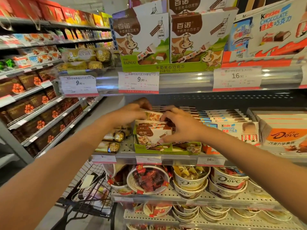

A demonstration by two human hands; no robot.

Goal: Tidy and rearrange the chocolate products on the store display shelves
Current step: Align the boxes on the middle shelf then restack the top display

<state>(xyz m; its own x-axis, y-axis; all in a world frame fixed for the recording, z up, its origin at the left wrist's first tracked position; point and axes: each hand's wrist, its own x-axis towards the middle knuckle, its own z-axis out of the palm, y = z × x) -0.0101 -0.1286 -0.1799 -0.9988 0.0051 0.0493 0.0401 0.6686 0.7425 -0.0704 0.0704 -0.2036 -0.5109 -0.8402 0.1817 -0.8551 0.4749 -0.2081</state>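
Both hands reach into the middle shelf (pixel 166 159). The left hand (pixel 132 112) grips a Bainuo milk chocolate box (pixel 152 116), lifted at the back of the green display tray (pixel 166 149). The right hand (pixel 179 125) curls over the front Bainuo box (pixel 152 136) (cow printed on it), fingertips pressing its face. Kinder boxes (pixel 235 130) stand just right.

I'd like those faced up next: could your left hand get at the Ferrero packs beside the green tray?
Probably yes: the left hand holds a Bainuo box, but the Ferrero packs lie uncovered just below it.
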